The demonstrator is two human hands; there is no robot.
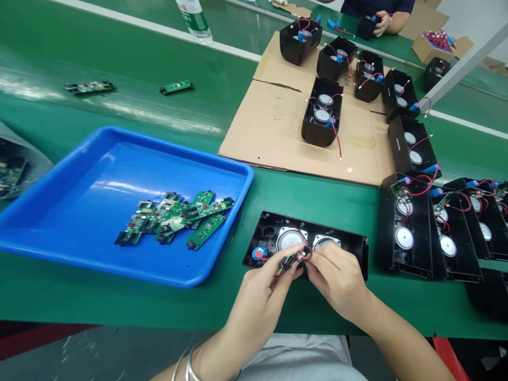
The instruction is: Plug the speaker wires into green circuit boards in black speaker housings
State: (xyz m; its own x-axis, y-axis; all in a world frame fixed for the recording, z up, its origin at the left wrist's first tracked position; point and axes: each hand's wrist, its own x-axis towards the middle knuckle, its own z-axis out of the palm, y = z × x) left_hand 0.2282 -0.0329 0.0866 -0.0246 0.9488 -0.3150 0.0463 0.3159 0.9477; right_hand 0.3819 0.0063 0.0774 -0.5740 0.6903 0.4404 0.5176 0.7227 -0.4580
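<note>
An electronics assembly line in a factory: a long green counter (119,58), a blue tray (79,211) of circuit boards (174,217) left of the hands, rows of open black speaker cases (413,238) to their right, and another worker's hand (381,24) far beyond them.

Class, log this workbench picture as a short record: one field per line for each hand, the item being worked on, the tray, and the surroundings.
Left hand: pinches a small green circuit board with red wires
Right hand: fingers on the same board
Item: open black plastic speaker housing, two round drivers inside
Tray: blue plastic tray holding a heap of green boards
Surroundings: more black housings on a brown cardboard sheet; another person's hand at the far edge
</note>
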